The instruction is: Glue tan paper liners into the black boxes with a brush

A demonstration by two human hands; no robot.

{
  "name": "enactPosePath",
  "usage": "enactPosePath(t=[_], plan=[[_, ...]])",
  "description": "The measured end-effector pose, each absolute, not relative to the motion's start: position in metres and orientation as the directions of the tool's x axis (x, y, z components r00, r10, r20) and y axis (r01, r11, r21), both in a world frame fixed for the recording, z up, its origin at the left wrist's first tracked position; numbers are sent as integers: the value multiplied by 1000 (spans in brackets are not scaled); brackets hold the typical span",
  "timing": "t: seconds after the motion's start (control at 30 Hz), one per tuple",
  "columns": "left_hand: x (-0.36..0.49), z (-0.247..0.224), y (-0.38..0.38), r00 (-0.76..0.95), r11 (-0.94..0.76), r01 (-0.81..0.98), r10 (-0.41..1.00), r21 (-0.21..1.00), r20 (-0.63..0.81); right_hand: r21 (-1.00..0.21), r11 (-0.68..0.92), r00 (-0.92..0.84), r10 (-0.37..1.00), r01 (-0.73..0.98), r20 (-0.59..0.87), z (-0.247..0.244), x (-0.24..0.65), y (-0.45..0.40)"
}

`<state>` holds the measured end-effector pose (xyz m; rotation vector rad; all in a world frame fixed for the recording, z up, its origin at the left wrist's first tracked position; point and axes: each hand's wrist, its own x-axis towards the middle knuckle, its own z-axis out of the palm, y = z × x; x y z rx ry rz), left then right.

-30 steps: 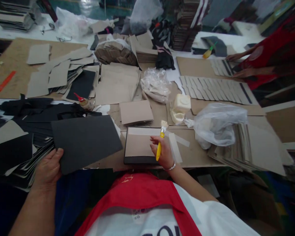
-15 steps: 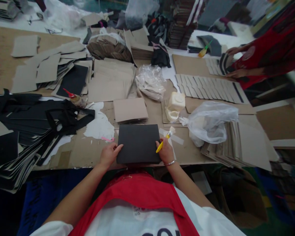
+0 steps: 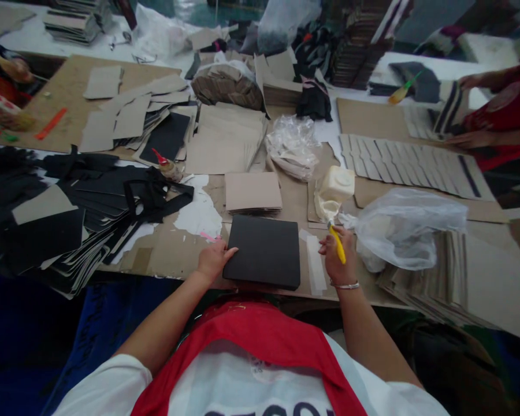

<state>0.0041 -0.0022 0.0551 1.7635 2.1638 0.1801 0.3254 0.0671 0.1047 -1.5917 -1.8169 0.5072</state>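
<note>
A black rectangular panel (image 3: 263, 251) lies at the table's front edge, right before me. My left hand (image 3: 215, 258) is at its left side, thumb on the panel's edge and fingers closed on it. To the right of the panel, my right hand (image 3: 338, 254) grips a yellow-handled brush (image 3: 338, 245). The brush's bristles reach the mouth of a cut-open cream plastic container (image 3: 338, 184). Behind the panel sits a short stack of beige boards (image 3: 253, 192).
Black pieces with straps (image 3: 95, 202) spread at the left, near a red-tipped bottle (image 3: 168, 166). A clear plastic bag (image 3: 409, 225) lies over boards (image 3: 494, 277) at the right. Another person's hands (image 3: 472, 138) handle striped strips at the far right; someone else is at the left edge.
My right hand has left the panel and moved right and forward with the brush, to the cream container. My left hand stays at the panel. The camera view has shifted left.
</note>
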Motion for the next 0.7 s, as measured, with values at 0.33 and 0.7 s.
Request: enactPosePath(t=[0.33, 0.7], plan=[[70, 53, -50, 602, -601, 756, 794, 259, 85, -970, -49, -407, 902, 239, -146, 119, 234, 89], [85, 56, -49, 612, -592, 786, 786, 178, -84, -962, 32, -761, 619, 271, -194, 100, 185, 85]])
